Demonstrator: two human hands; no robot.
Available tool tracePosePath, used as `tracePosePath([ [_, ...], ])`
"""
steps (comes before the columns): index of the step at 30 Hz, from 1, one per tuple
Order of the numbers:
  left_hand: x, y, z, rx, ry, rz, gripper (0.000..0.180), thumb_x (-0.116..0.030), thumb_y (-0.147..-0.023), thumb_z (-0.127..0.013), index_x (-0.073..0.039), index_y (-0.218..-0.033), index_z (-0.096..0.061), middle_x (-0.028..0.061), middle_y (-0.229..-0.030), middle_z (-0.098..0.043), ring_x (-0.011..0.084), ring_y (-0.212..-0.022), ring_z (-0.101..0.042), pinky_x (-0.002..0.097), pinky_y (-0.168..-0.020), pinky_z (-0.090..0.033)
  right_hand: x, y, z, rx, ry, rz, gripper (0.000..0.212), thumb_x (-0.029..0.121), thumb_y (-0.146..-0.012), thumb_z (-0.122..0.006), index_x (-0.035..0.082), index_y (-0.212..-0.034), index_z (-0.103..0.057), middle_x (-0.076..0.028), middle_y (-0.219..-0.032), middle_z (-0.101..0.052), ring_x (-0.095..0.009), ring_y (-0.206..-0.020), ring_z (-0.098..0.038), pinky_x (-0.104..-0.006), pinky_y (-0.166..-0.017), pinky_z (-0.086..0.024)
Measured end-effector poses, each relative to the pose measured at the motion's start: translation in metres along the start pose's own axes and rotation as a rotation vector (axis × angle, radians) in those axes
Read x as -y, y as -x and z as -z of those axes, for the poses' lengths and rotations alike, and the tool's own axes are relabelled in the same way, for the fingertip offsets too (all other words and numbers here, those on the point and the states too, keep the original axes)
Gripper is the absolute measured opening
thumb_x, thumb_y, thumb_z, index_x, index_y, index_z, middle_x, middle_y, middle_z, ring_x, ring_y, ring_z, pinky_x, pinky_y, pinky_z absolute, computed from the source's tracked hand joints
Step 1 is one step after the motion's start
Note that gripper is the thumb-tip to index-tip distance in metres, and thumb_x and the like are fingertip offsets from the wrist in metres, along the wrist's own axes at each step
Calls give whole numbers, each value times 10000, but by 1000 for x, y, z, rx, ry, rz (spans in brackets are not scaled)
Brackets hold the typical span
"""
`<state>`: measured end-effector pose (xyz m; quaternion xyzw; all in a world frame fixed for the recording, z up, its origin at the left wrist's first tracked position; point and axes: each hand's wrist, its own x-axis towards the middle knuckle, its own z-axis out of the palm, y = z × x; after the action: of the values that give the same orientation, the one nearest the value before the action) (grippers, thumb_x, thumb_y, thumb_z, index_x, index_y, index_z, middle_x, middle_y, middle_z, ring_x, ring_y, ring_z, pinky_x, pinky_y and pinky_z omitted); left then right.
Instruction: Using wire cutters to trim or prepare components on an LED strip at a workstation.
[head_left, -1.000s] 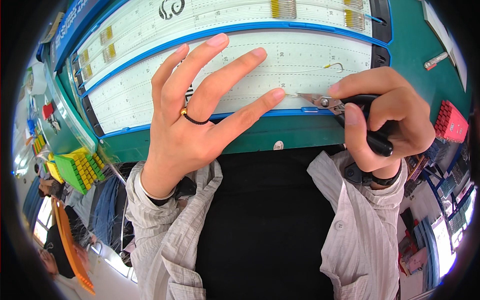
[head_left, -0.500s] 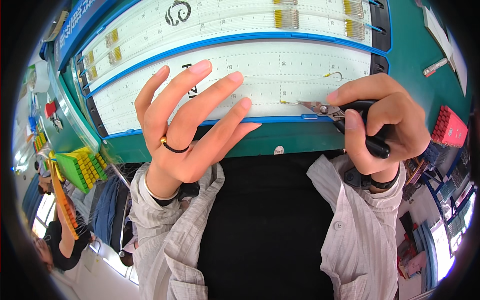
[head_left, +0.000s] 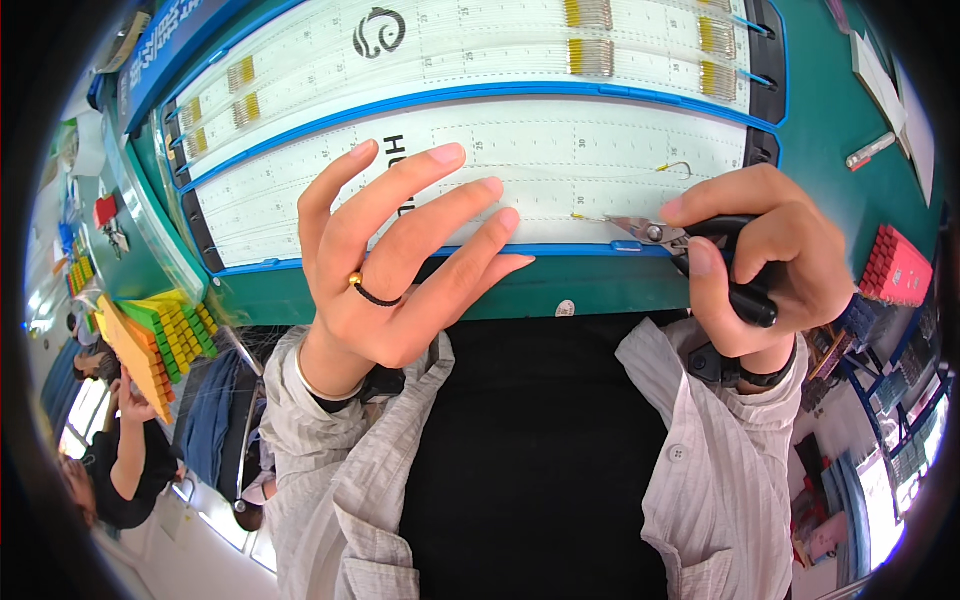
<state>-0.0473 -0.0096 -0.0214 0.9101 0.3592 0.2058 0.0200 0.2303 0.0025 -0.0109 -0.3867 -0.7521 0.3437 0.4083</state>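
My left hand (head_left: 400, 265) has its fingers spread over the front lid of a flat blue-edged case (head_left: 420, 85); no object shows in it. A pair of black-handled pliers (head_left: 680, 237) is gripped in my right hand (head_left: 770, 260), the jaws pointing left. At the jaw tips lies a small fish hook with yellow thread (head_left: 581, 215); whether the jaws pinch it I cannot tell. Another fish hook (head_left: 676, 168) lies on the white ruled panel (head_left: 530, 150) just beyond. Clear line runs across that panel.
The case's far half holds bundles of hooks (head_left: 590, 57). On the green table (head_left: 860, 240) lie a white marker pen (head_left: 870, 157) and a red block of rolls (head_left: 897, 265). Green and yellow racks (head_left: 180, 330) stand at left. Another person (head_left: 120, 460) works at far left.
The case appears slightly lower and further right in the picture. My left hand shifts a little right and down with it; the pliers stay at the near hook.
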Motion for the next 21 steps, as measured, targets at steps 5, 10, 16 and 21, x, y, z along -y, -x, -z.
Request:
tracePosePath([
  [5,-7,9,3,-125,61,71,358,-352,-648,-888,-180,-911,-718,-28,-1056,-695,251,-1097,-627,496,-981,-456,12,0,1,-9,26,-74,282,-111,-725,-650,57,-676,-428,-242,-795,-687,-257,-666,-660,-299,-584,-499],
  [10,-11,-1,-19,-362,179,32,222,-222,-687,-776,-62,-691,-622,49,-963,-678,256,-1103,-647,499,-911,-527,3,29,7,-53,101,-76,255,-70,-818,-588,35,-687,-396,-243,-855,-665,-261,-722,-624,-329,-676,-496],
  [16,-11,9,-10,-364,101,35,208,-213,-641,-764,-72,-681,-617,46,-960,-672,247,-1158,-598,489,-938,-518,1,28,5,-3,68,-100,224,-66,-836,-589,34,-741,-413,-238,-888,-661,-257,-739,-623,-336,-691,-503],
  [21,-4,8,-15,-364,108,25,214,-221,-641,-771,-75,-684,-620,44,-973,-670,237,-1185,-573,491,-960,-507,0,23,1,-21,75,-108,222,-79,-835,-578,32,-743,-409,-235,-877,-656,-255,-739,-624,-326,-684,-501],
])
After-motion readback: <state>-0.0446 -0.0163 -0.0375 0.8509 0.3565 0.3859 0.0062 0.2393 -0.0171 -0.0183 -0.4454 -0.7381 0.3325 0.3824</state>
